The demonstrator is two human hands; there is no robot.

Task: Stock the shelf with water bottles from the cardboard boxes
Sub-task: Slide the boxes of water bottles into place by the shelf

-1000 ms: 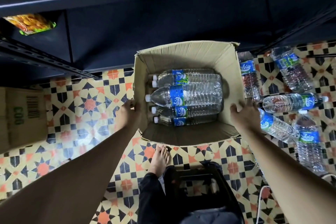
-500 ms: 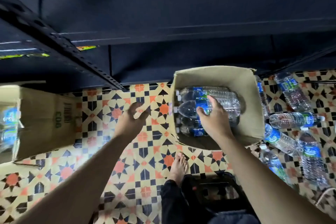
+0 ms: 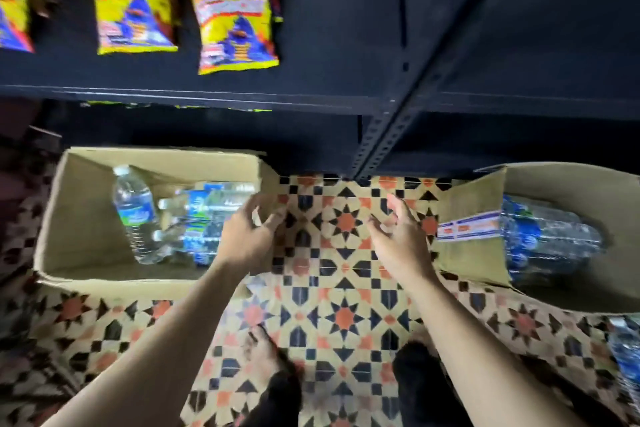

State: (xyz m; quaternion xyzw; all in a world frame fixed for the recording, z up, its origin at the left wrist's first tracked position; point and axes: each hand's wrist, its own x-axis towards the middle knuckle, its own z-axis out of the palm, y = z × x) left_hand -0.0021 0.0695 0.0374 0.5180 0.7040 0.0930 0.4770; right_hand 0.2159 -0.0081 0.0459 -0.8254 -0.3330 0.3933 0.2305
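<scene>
Tiled floor (image 3: pixel 344 317): left box (image 3: pixel 83 218), right box (image 3: pixel 467 253). Shelf (image 3: pixel 311 94): snack packets (image 3: pixel 235 21).

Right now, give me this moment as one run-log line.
left hand: grips right wall of left box | right hand: open, empty, over tiled floor | right box: holds bottles, untouched

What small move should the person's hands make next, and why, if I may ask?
Probably the right hand should cross to the open cardboard box on the left, which the left hand seems to grip by its wall: clear plastic water bottles are inside.
</scene>
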